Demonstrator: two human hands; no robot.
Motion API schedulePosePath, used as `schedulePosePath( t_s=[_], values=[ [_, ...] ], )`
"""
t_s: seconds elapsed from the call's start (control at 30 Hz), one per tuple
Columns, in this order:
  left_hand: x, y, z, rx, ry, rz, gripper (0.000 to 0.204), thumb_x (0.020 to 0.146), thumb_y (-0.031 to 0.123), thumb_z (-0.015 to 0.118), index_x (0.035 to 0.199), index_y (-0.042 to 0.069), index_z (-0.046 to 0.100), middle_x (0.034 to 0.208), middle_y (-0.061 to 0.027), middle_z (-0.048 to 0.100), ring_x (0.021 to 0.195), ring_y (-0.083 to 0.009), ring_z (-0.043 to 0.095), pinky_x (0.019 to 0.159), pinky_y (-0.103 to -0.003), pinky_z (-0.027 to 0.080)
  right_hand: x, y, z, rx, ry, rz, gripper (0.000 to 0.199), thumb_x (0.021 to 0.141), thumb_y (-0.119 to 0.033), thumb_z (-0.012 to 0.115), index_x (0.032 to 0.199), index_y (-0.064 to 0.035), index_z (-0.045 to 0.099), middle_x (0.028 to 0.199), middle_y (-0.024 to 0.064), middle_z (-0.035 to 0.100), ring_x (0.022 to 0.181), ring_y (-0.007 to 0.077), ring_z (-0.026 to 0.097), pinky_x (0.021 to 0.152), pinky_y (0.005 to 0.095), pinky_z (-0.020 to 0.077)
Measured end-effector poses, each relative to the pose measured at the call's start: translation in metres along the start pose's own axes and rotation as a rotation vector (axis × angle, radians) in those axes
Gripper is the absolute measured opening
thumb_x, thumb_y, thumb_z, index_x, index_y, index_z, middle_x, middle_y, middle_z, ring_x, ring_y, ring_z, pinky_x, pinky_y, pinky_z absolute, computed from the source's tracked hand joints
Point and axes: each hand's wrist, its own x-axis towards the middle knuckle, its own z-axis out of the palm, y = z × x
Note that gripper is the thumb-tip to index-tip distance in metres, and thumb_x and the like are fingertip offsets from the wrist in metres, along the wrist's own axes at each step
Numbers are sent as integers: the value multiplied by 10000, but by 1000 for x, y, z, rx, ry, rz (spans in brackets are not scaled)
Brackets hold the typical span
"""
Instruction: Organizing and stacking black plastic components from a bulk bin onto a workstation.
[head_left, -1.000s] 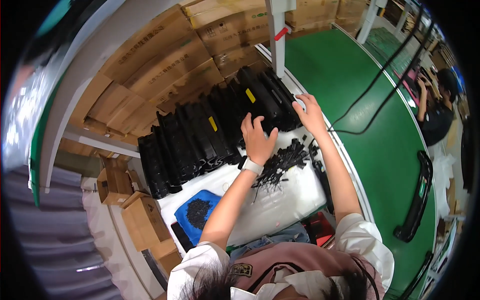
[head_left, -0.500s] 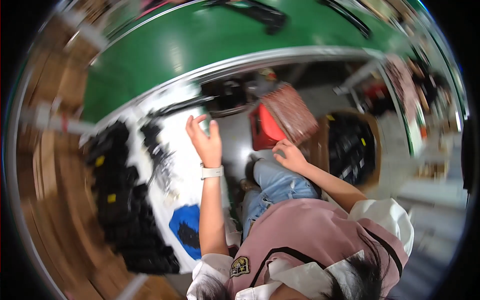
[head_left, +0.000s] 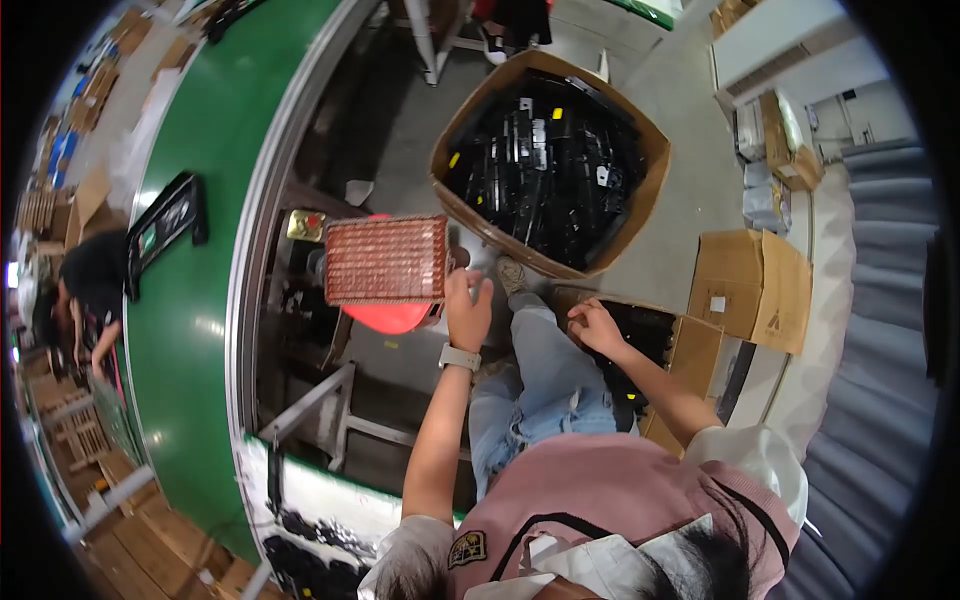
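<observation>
I've swung away from the bench; my left hand (head_left: 468,308), open, hovers by the woven stool (head_left: 388,262) at centre, right hand (head_left: 597,326) loosely curled, empty, over a small carton of black parts (head_left: 655,335).

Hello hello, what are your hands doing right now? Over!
Left hand open, at the woven stool edge. Right hand over small carton of black parts, grip unclear. Big box of black parts ahead.

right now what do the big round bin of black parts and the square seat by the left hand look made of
Big round bin: looks like corrugated cardboard, matte brown, with thin, slightly bent walls.
Square seat: seems woven, rattan or plastic wicker, given its fine reddish-brown grid texture.
Black parts: likely moulded plastic, with a slight sheen.
</observation>
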Motion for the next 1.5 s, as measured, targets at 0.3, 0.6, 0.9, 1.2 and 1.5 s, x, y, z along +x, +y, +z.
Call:
schedulePosePath(
  t_s=[0.3, 0.6, 0.9, 1.2, 1.5],
  values=[
    [96, -93, 184, 48, -379, -261, 288, 775, 159, 668, 1002, 3, 582, 982, -138, 606, 899, -256, 602, 817, -358, 479, 242, 160, -33, 16, 498, 322, 434, 727, -104, 670, 1122, -8, 516, 1061, 208, 550, 971, 361, 568, 831, 424, 476],
    [200, -185, 332, 528, -658, -357, 591, 749, 280, 719, 1193, 1, 448, 1097, -253, 570, 1004, -414, 559, 851, -450, 459, 302, 222, -14, -102, 395, 499, 247, 859, -184, 581, 1063, -47, 576, 1027, 137, 560, 874, 382, 586, 740, 429, 495],
    [191, -146, 298, 376, -668, -59, 307, 689, 11, 613, 986, 33, 538, 855, -188, 595, 826, -397, 592, 701, -441, 488, 269, 194, -87, 217, 803, 396, 162, 910, -124, 523, 961, 19, 582, 853, 162, 576, 767, 309, 571, 711, 352, 450],
    [338, -64, 288, 35, -694, 18, 261, 649, 23, 652, 908, -9, 639, 868, -139, 650, 824, -240, 654, 757, -289, 493, 426, 220, -114, -142, 905, 162, 256, 770, -118, 658, 1007, -42, 597, 1132, 173, 512, 978, 361, 551, 824, 428, 467],
    [362, -106, 342, 78, -712, -240, 245, 671, 169, 750, 806, -19, 668, 554, 2, 524, 516, -43, 431, 503, -221, 368, 404, 213, -107, -131, 433, 449, 374, 763, -186, 669, 1090, -37, 563, 1034, 150, 579, 959, 338, 587, 821, 425, 484]
  ],
)
